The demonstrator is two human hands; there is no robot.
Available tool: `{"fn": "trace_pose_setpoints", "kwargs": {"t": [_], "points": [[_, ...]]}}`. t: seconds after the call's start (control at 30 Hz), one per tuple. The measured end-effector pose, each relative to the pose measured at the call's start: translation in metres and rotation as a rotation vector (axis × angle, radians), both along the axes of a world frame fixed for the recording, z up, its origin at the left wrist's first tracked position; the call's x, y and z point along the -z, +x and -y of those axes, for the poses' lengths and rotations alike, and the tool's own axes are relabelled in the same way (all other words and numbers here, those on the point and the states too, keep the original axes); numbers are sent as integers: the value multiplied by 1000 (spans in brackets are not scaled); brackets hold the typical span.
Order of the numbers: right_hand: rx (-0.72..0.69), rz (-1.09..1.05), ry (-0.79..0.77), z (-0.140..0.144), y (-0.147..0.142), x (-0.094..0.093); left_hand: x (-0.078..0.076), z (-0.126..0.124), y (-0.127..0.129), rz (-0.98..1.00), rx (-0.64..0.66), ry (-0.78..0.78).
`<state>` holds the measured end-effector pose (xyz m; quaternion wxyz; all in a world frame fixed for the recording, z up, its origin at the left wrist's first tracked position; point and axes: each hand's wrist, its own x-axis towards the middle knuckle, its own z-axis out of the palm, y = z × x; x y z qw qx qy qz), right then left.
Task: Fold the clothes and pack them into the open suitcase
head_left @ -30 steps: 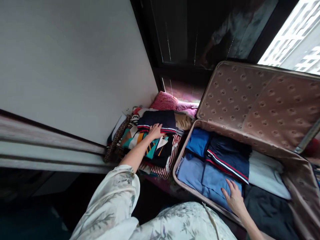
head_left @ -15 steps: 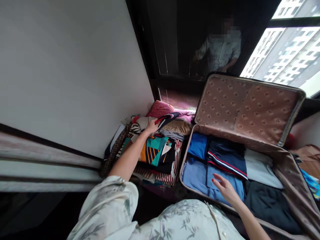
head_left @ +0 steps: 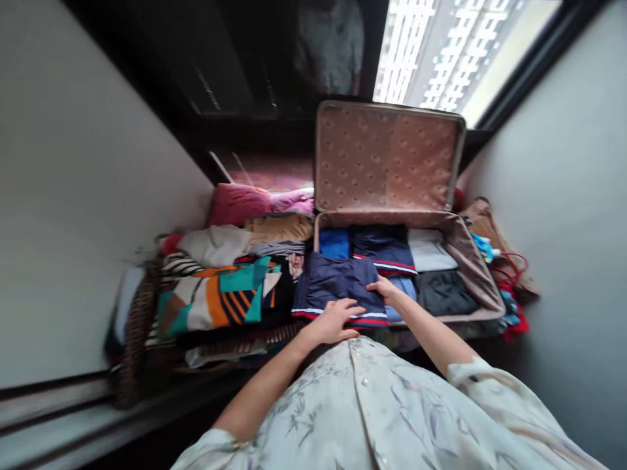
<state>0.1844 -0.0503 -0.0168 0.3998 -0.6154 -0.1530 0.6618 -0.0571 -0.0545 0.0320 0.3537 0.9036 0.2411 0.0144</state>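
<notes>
A folded navy garment with a white-and-red striped hem (head_left: 337,277) lies over the left front part of the open suitcase (head_left: 482,281), in front of my body. My left hand (head_left: 333,321) rests on its lower edge, fingers spread over the stripes, thumb by the hem. My right hand (head_left: 386,288) has the garment's right edge between its fingers. Behind it, inside the suitcase, are a similar navy striped garment (head_left: 385,247) and a bright blue one (head_left: 334,244). Light blue clothing (head_left: 402,287) is partly covered. Grey (head_left: 431,249) and black (head_left: 443,292) folded clothes fill the right side.
Left of the suitcase are piled clothes, with a teal-and-orange patterned garment (head_left: 220,294) on top. A pink cushion (head_left: 240,203) lies behind them. The suitcase lid (head_left: 389,156) leans up against the dark window. Bags and red cord (head_left: 512,274) lie on the right.
My left hand has brought the navy striped garment from the clothes pile to the suitcase's left front. My right hand has moved onto its right edge. The view has turned right.
</notes>
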Motion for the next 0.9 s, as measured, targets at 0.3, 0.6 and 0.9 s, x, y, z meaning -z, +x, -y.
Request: {"fn": "trace_pose_setpoints", "kwargs": {"t": [0.3, 0.6, 0.9], "points": [[19, 43, 117, 32, 99, -2, 12, -34, 29, 239, -113, -120], [-150, 421, 119, 64, 262, 6, 83, 1, 173, -18, -64, -61], [-152, 772, -79, 102, 358, 63, 107, 7, 281, -172, 69, 207]]}}
